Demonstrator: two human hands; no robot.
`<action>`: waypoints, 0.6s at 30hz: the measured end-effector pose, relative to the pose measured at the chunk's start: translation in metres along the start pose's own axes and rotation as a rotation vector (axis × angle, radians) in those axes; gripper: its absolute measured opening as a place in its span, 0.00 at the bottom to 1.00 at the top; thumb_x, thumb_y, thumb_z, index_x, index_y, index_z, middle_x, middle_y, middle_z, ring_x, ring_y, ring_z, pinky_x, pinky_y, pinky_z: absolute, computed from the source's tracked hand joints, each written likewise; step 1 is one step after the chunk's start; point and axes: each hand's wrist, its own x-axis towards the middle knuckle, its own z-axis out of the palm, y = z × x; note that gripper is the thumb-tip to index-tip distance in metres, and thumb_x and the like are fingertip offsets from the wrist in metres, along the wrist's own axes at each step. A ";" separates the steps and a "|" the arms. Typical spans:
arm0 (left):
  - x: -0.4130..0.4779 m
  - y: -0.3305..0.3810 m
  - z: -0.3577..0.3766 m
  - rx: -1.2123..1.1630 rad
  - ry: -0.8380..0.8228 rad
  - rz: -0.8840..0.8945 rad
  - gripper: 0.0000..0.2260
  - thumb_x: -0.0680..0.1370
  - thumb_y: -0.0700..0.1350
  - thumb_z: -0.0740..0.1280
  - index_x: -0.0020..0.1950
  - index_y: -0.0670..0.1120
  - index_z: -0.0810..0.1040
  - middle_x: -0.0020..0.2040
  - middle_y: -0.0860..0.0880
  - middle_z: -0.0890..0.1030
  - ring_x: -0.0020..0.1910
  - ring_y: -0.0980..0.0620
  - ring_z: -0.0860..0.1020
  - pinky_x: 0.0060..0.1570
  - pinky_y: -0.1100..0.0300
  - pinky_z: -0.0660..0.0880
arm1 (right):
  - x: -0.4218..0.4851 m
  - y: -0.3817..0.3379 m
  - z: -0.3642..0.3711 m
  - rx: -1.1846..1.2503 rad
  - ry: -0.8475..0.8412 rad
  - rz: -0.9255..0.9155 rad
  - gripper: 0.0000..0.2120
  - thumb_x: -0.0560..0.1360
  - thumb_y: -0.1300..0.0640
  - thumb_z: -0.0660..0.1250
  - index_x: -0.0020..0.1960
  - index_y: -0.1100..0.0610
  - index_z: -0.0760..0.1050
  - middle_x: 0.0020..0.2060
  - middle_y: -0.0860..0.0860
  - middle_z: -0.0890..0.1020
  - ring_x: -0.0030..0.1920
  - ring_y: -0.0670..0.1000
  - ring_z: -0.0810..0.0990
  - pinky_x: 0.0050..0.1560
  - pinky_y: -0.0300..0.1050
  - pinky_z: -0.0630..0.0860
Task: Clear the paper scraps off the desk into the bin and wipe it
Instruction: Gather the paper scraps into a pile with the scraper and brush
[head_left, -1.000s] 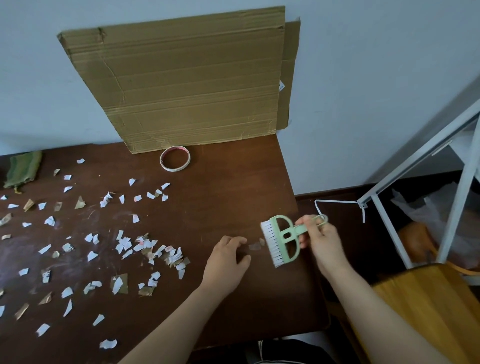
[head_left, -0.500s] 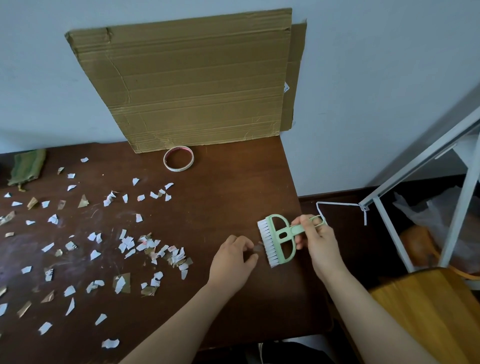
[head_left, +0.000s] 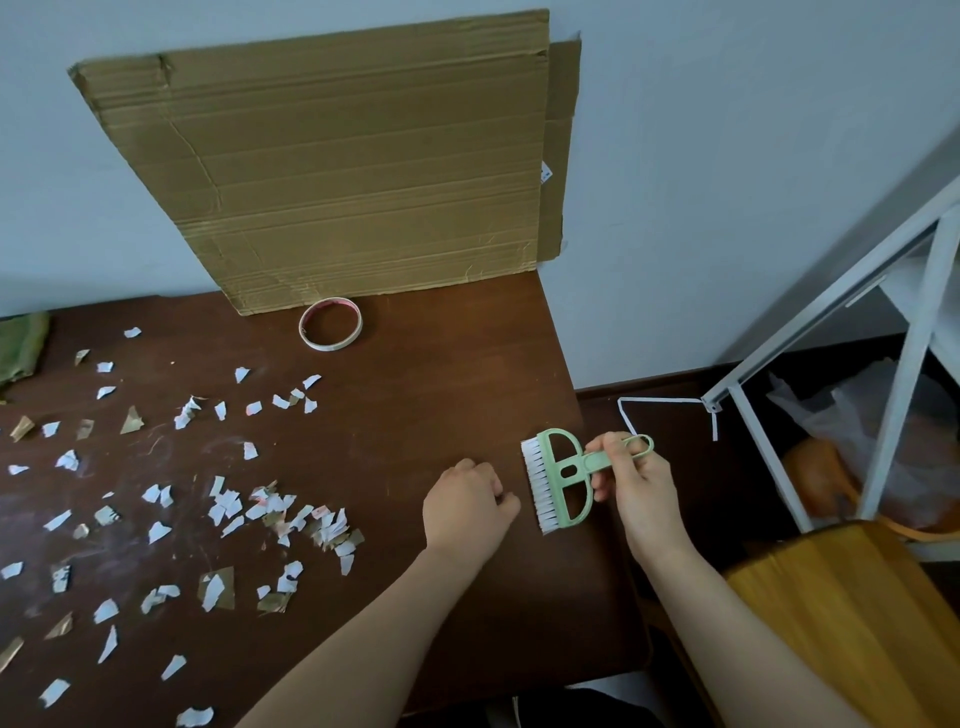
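Several white and brown paper scraps (head_left: 280, 514) lie scattered over the left half of the dark brown desk (head_left: 415, 389). My right hand (head_left: 639, 493) grips the handle of a light green brush (head_left: 558, 480) near the desk's right edge, with its white bristles pointing left. Just left of the bristles, my left hand (head_left: 467, 499) rests on the desk with its fingers curled over a small paper scrap, which is hidden under the fingertips. A green cloth (head_left: 21, 345) lies at the far left edge of the desk.
A flat cardboard sheet (head_left: 337, 166) leans on the wall behind the desk, with a tape roll (head_left: 330, 325) in front of it. To the right stand a white metal frame (head_left: 831, 322), a clear plastic bag (head_left: 857, 415) under it, and a yellow wooden seat (head_left: 857, 623).
My left hand has slid right and curled its fingers over the lone scrap beside the brush, which no longer shows. The brush and my right hand have barely moved.
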 end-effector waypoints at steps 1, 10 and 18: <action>0.001 0.000 0.000 -0.005 -0.009 -0.006 0.05 0.73 0.51 0.65 0.42 0.51 0.77 0.41 0.56 0.72 0.41 0.58 0.71 0.31 0.66 0.62 | 0.001 0.001 -0.001 0.002 0.005 0.001 0.14 0.80 0.56 0.58 0.40 0.57 0.78 0.25 0.49 0.77 0.27 0.45 0.74 0.31 0.35 0.73; 0.000 -0.012 -0.009 -0.156 -0.033 -0.132 0.06 0.77 0.52 0.64 0.42 0.52 0.75 0.43 0.55 0.73 0.38 0.58 0.72 0.29 0.68 0.63 | 0.002 0.004 0.006 0.011 -0.001 0.013 0.15 0.80 0.55 0.58 0.39 0.55 0.78 0.25 0.48 0.77 0.27 0.44 0.74 0.30 0.34 0.73; -0.006 -0.036 -0.027 -0.245 0.045 -0.182 0.06 0.79 0.49 0.62 0.49 0.53 0.79 0.47 0.58 0.75 0.41 0.60 0.72 0.32 0.70 0.64 | 0.001 0.003 0.019 0.027 0.025 0.023 0.14 0.80 0.54 0.59 0.40 0.55 0.78 0.26 0.48 0.78 0.27 0.43 0.74 0.32 0.38 0.73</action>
